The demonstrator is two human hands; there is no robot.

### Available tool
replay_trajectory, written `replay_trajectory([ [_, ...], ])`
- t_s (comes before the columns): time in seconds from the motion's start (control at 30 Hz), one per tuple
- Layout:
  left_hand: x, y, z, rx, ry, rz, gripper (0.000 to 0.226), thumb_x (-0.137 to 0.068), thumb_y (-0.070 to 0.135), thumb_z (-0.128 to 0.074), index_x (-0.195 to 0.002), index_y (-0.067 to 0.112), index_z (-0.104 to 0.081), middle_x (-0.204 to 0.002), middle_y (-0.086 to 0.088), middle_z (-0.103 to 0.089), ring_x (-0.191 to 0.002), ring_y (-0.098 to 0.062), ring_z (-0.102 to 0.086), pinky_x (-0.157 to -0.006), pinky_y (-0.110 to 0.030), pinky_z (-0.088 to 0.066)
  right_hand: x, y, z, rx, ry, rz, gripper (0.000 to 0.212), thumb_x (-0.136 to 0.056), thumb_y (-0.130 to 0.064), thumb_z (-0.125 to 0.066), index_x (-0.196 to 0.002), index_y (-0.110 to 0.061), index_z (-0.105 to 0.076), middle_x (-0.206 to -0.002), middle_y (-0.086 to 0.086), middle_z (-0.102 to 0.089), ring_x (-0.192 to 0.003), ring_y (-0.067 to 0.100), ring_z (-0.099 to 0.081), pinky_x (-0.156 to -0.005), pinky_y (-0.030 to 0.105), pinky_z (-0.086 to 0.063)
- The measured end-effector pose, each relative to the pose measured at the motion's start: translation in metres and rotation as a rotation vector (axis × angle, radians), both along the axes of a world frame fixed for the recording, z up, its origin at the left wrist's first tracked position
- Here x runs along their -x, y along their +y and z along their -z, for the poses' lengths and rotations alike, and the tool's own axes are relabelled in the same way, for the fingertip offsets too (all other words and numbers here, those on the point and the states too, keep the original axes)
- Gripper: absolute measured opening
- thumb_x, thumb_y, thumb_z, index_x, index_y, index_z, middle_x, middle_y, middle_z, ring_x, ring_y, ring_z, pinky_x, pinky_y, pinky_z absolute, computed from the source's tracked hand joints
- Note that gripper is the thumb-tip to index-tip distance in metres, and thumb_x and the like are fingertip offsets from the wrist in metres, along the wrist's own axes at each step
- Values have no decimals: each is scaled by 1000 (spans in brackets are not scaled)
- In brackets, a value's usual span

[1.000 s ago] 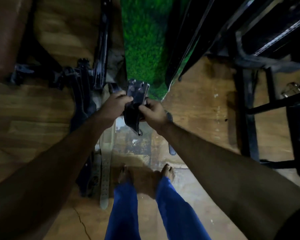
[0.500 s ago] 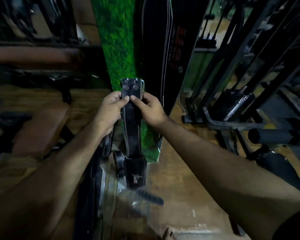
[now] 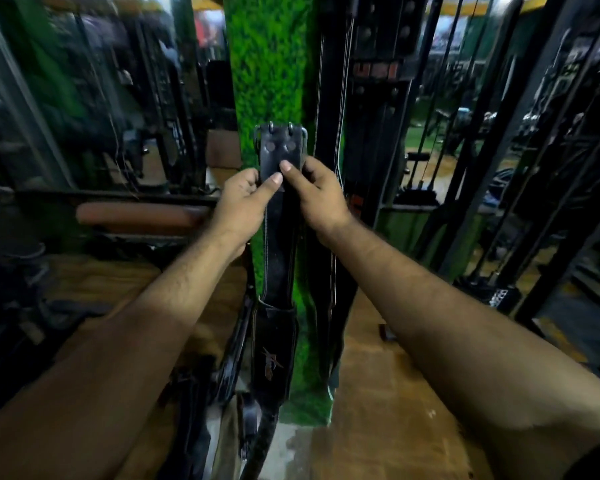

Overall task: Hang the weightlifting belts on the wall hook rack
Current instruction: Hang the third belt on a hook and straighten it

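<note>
Both hands (image 3: pixel 281 199) on black belt (image 3: pixel 279 237) (buckle end up)

Your left hand (image 3: pixel 243 199) and right hand (image 3: pixel 317 195) have lifted the black belt (image 3: pixel 280 216) off the floor, now hanging upright against the green panel (image 3: pixel 267 64).

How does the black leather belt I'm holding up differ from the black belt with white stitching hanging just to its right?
The held black leather belt is gripped near its buckle end by the left hand and right hand; the hanging black belt with white stitching is touched by neither. The held belt's top is at hand height; the hanging belt runs up out of view. Both are dark, stitched, and vertical against the green turf-covered pillar.
</note>
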State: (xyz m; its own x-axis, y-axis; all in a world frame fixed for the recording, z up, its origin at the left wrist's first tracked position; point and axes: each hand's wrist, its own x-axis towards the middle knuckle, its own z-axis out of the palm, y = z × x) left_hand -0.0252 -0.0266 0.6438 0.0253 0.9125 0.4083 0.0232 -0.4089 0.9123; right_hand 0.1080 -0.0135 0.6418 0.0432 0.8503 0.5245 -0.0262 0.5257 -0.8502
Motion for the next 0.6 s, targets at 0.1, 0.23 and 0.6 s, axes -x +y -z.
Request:
replay_trajectory([
  [0.1, 3, 0, -26, -34, -9, -15, 36, -96, 30, -65, -72, 9, -48, -68, -9, -46, -62, -18, -43, -58, -31, -39, 12, 1, -39, -24, 50, 24, 13, -98, -18, -64, -88, -11, -68, -83, 6, -67, -78, 13, -63, -73, 31, -53],
  [0.23, 5, 9, -37, -58, -51, 52, 54, -89, 43, -67, -87, -9, -51, -81, -12, -56, -76, -23, -49, -66, -38, -40, 27, 10, -80, -69, 142, 66, 26, -95, -21, -66, -71, -16, -58, -76, 10, -60, -73, 20, -55, -69, 35, -47],
  [0.6, 18, 1, 32, 247, 278, 243, 39, -100, 15, -58, -64, 22, -45, -42, 17, -53, -49, 5, -55, -48, -4, -42, 23, 27, -89, -24, 429, 137, 36, -96, -23, -64, -66, -20, -44, -72, 7, -55, -70, 21, -51, -67, 36, -45],
])
